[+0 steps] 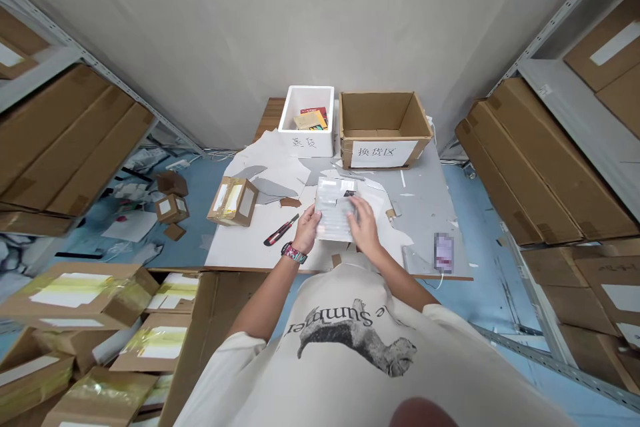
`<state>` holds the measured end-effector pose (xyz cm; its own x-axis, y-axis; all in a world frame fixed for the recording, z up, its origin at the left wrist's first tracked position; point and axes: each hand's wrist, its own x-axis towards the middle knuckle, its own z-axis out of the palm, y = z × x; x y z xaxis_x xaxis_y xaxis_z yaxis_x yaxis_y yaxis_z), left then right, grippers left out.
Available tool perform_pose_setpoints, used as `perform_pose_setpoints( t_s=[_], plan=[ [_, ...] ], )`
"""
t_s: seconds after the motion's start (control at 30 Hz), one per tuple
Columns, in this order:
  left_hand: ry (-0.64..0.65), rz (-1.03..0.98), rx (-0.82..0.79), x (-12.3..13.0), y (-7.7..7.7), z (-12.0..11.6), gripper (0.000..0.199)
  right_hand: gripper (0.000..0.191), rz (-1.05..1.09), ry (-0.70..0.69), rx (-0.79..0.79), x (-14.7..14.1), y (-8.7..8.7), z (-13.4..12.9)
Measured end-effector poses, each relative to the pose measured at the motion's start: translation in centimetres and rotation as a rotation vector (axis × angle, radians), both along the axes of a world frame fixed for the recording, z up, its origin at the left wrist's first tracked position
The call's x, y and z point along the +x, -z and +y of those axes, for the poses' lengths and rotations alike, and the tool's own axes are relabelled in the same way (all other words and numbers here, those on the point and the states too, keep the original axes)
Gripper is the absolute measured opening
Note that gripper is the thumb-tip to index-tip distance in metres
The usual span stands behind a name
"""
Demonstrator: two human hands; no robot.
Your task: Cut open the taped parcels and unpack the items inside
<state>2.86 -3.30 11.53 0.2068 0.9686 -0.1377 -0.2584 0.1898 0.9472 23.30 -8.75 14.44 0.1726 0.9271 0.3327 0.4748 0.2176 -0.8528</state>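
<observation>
Both my hands hold a clear plastic packet [334,208] over the white-covered table [240,253]. My left hand [307,228] grips its lower left edge, and my right hand [365,227] presses on its lower right side. A dark item shows through the plastic near the top of my right fingers, but I cannot tell what it is. To the left of my left hand lies a red and black utility knife [281,229], not touching it. A small taped cardboard box [233,201] sits farther left.
A white foam box [306,121] holding printed packages and an open cardboard box [384,130] stand at the table's back, against the wall. A phone [443,252] lies at the right. Metal shelves with cardboard boxes flank the table, and small boxes and scraps lie on the floor at left.
</observation>
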Motion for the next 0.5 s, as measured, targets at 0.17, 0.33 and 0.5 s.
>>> perform_pose_setpoints(
  t_s=[0.17, 0.33, 0.5],
  plan=[
    [-0.074, -0.035, -0.085, -0.2, 1.3, -0.1, 0.065, 0.053, 0.527, -0.008, -0.381, 2.0, 1.9, 0.5],
    [-0.152, -0.042, -0.088, 1.6, 1.8, 0.1, 0.060, 0.052, 0.754, -0.048, -0.430, 0.4, 2.5, -0.3],
    [-0.232, -0.018, -0.077, 3.1, 2.3, 0.1, 0.051, 0.041, 0.527, 0.325, -0.223, 0.4, 2.1, -0.2]
  ],
)
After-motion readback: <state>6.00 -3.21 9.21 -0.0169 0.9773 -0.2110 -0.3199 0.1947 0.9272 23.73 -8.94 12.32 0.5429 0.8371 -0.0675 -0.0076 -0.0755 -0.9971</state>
